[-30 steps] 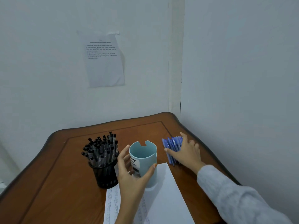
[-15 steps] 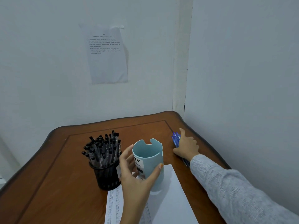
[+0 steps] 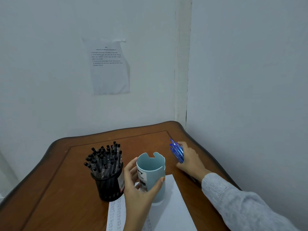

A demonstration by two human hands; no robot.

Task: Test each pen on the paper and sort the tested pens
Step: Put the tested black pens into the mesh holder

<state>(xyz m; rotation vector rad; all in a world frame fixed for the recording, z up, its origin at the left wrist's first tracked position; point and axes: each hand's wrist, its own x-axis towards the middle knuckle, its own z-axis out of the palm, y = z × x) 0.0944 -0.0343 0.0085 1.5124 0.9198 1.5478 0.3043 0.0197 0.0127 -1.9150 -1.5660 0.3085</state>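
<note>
The wooden table (image 3: pixel 58 189) is carrying everything, and it is lying under and ahead of both hands. The sheet of paper (image 3: pixel 173 210) is sitting beneath the left hand (image 3: pixel 138 194) and inward of the right hand's grey sleeve (image 3: pixel 241 207). Its near strip is showing rows of small marks, probably the test scribbles. Just outward of the left hand, a black mesh holder (image 3: pixel 108 187) is standing upright, touching the paper's far left corner and bristling with black pens (image 3: pixel 104 160). That looks like one sorted or waiting group. The left hand is wrapping around a light blue cup (image 3: pixel 155 170), fingers on the far side and thumb on the near side. It is holding the cup upright on the paper with its mouth open. Nothing is showing inside, so the grip seems meant to steady it as a receiver. The right hand (image 3: pixel 191 161) is lying well to the right of the cup, near the table's far right corner. Its fingers are curling around a bundle of blue pens (image 3: pixel 176 151), whose ends are fanning up and away past the fingertips. Judging by this, the blue pens are being gathered for dropping into the cup between the hands.
</note>
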